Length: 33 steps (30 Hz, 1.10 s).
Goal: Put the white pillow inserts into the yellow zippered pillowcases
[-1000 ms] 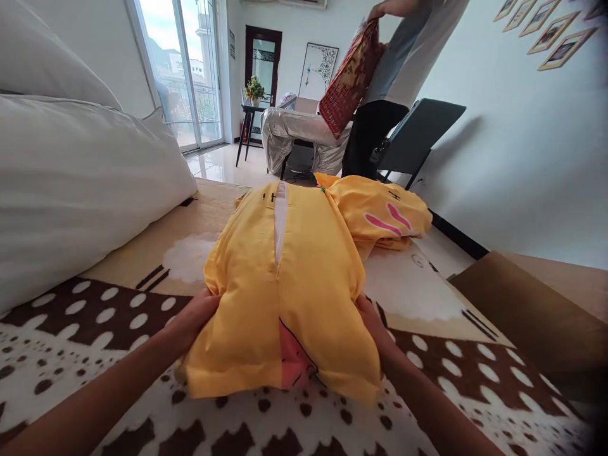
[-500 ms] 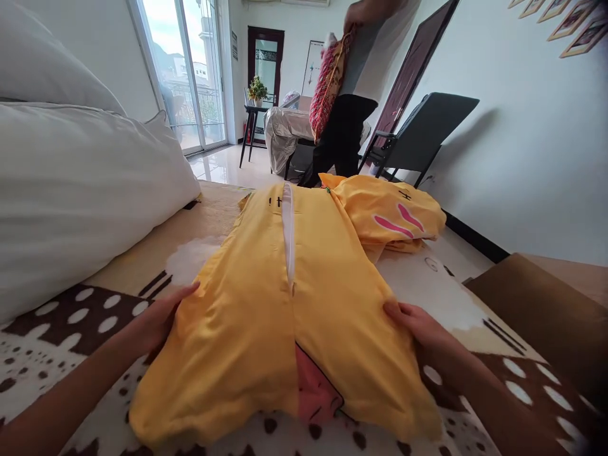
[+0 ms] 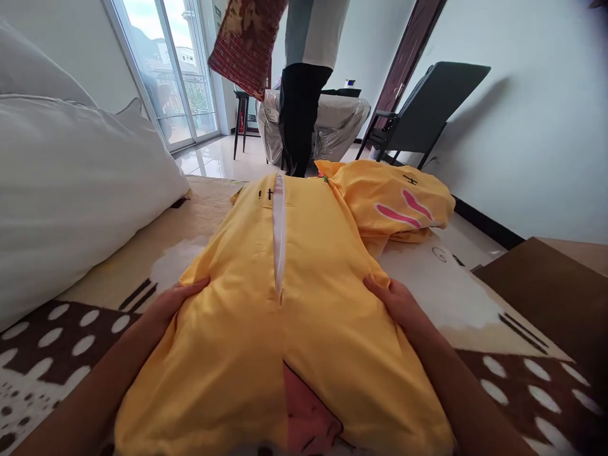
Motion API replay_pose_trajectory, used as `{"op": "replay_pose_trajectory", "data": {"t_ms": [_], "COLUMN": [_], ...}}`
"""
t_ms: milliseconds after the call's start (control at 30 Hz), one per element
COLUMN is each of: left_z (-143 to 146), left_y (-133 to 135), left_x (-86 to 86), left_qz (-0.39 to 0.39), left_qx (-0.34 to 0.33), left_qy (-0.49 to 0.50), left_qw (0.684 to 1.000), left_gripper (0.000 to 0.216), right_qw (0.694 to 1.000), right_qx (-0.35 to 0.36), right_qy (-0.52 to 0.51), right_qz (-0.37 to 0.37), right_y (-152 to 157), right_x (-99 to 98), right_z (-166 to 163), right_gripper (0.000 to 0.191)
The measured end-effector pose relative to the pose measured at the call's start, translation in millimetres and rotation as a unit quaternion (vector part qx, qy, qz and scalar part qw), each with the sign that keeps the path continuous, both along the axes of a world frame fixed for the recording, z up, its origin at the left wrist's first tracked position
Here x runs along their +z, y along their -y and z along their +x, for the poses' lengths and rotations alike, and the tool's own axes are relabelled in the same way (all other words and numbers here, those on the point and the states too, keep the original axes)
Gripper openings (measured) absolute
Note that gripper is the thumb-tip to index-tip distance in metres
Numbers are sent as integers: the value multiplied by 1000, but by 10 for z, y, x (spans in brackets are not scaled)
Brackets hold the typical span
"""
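Your left hand [image 3: 173, 303] lies flat, fingers spread, pressed on the 9 o'clock edge of the yellow pillowcase [image 3: 289, 316]. Your right hand [image 3: 396, 303] does the same at its 3 o'clock edge, palm down and unclenched; neither hand pinches the cloth as far as can be seen.

The pillowcase lies dead centre on the patterned blanket [image 3: 71, 329], long axis running 6 to 12 o'clock. A white zipper strip [image 3: 278, 228] runs down its middle from the far end to about halfway. A pink patch [image 3: 306, 421] shows at the near edge, 6 o'clock.

A second yellow pillowcase [image 3: 394, 202] with pink marks sits crumpled at 1 o'clock, touching the first one's far corner.

White pillows [image 3: 71, 183] are stacked at 9 to 10 o'clock, resting on the blanket.

A person [image 3: 304, 82] stands at 12 o'clock beyond the bed, holding a red patterned cushion [image 3: 247, 41]. A dark chair [image 3: 422, 107] stands at 1 o'clock by the wall.
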<state>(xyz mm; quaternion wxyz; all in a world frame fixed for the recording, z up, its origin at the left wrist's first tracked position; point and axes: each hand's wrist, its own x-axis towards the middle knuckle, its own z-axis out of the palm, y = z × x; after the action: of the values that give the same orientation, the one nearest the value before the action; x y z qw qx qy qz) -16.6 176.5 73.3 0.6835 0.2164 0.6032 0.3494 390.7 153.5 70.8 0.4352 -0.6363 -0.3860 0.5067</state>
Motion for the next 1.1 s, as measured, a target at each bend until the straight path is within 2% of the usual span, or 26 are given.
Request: {"op": "replay_pose_trajectory", "data": {"t_ms": [67,133,233,267,367,433,533,600,667,833,933,1000,1100], "left_z": [-61,-96,-115,-112,-86,-66,-42,-27,-12,-29,-61,-59,-31], "left_y": [-10,1,28,30,11,7,64,129,177,134,55,7,-22], "left_x": [-6,3,32,46,92,100,48,-4,-33,-1,-5,-13,0], "left_qz": [-2,6,37,48,64,59,16,-14,-18,9,69,130,220], "left_qx": [11,-7,-28,-8,112,141,58,-15,-56,-16,-51,-82,-107], "left_qy": [-19,-30,-25,-12,27,42,78,109,112,10,-54,-133,-305], "left_qw": [1000,1000,999,999,991,987,995,994,992,1000,995,979,921], "left_gripper": [43,43,43,42,39,41,51,62,66,57,51,46,39], "right_qw": [998,995,990,989,987,986,988,991,994,998,998,998,998], "right_qx": [14,36,55,49,5,-15,6,41,59,4,-3,14,52], "right_qy": [-48,-79,-100,-105,-111,-104,-69,-37,-7,31,48,50,40], "right_qz": [-32,-57,-88,-96,-113,-128,-139,-122,-95,-55,-34,-21,-8], "right_y": [-9,-23,-55,-70,-124,-150,-143,-114,-85,-104,-165,-209,-251], "right_x": [68,114,96,71,-5,-24,13,57,90,25,-92,-168,-233], "right_z": [94,167,240,251,242,213,153,113,90,155,190,164,74], "right_gripper": [35,37,37,35,32,36,41,40,40,45,45,45,45]}}
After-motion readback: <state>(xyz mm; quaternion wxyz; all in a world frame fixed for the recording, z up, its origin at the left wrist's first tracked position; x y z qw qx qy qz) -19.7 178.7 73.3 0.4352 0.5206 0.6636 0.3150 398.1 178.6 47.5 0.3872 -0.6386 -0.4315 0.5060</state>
